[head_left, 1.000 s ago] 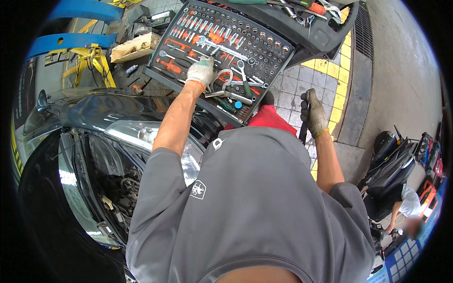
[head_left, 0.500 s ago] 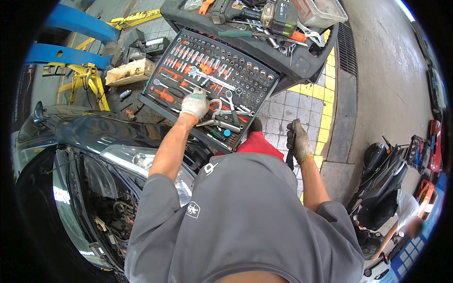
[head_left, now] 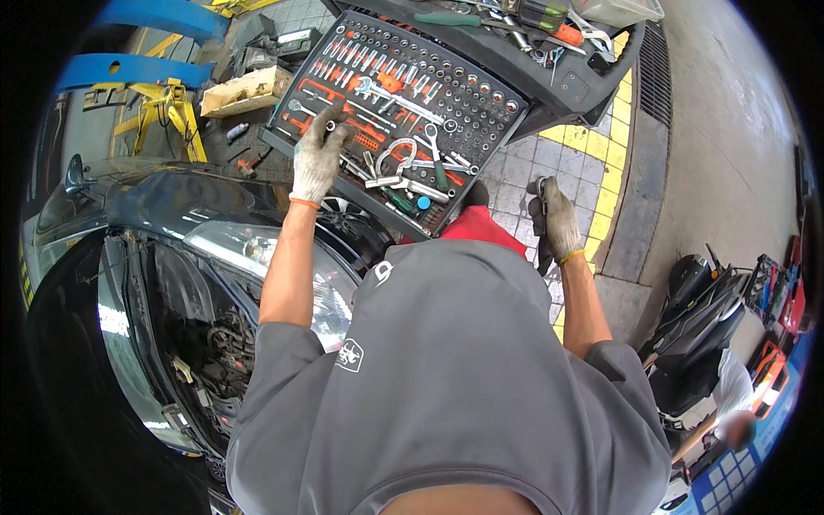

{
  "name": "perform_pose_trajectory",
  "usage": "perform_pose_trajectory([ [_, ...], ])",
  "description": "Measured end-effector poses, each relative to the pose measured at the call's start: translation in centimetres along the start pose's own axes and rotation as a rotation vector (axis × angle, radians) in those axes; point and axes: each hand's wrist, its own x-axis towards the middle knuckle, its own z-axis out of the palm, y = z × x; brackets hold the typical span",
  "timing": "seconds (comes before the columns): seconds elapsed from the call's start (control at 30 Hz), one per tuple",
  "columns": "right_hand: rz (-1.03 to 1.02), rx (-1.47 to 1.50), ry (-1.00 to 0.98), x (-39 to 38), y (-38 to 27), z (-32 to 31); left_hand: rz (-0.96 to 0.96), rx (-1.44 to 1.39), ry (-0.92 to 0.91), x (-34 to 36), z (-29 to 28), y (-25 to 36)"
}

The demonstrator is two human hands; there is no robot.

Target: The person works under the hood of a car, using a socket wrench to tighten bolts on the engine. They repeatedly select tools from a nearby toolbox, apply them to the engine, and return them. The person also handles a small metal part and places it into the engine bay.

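Observation:
An open drawer of tools (head_left: 271, 136) lies in front of me, with rows of sockets, screwdrivers and wrenches in a dark tray. Over its left part is my gloved left hand (head_left: 316, 163), pinching a small round metal piece (head_left: 331, 126) that looks like a socket. Right of that hand, a C-shaped metal tool (head_left: 390, 155) and a green-handled ratchet (head_left: 438, 159) lie on the tray. My gloved right hand (head_left: 562, 225) is closed, low beside the drawer, round a dark-handled tool with a metal head (head_left: 541, 184); the tool's kind is partly hidden.
A dark car with its hood raised and a headlight (head_left: 257, 249) stands close on my left. Beyond it are a cardboard box (head_left: 245, 93), a yellow stand (head_left: 176, 116) and blue lift arms (head_left: 137, 70). A co-worker (head_left: 732, 386) is by a motorcycle (head_left: 699, 318) at right.
My left hand has drawn back and left from the middle of the tray, and a small round metal piece now shows in its fingers. The right hand has turned, showing the tool's metal head.

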Motion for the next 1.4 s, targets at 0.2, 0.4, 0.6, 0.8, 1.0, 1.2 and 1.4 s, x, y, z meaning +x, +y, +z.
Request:
perform_pose_trajectory([
  [0.2, -0.142, -0.083, -0.129, -4.2, -7.2, 3.4, 0.148, 0.084, 0.082, -6.4, 1.3, 8.1],
  [0.4, -0.418, -0.141, -0.381, -7.5, -11.6, 6.2, 0.150, -0.069, -0.031, -12.1, 2.5, 10.8],
  [0.6, -0.467, -0.093, -0.611, -11.3, -14.8, 8.2, 0.400, 0.162, -0.207, -14.2, 4.3, 14.5],
  [0.8, -0.311, -0.101, -0.729, -13.7, -15.1, 9.8, 0.498, 0.243, -0.241, -17.0, 5.1, 14.6],
  [1.0, -0.333, -0.330, -0.723, -14.3, -14.8, 9.3, 0.494, 0.224, -0.349, -18.7, 5.4, 12.6],
  [1.2, -0.378, -0.519, -0.801, -12.7, -14.8, 7.9, 0.424, 0.117, -0.433, -19.8, 6.4, 13.2],
  [1.4, -0.270, -0.499, -0.944, -11.6, -15.3, 9.6, 0.224, 0.079, -0.335, -21.6, 6.3, 14.3],
])
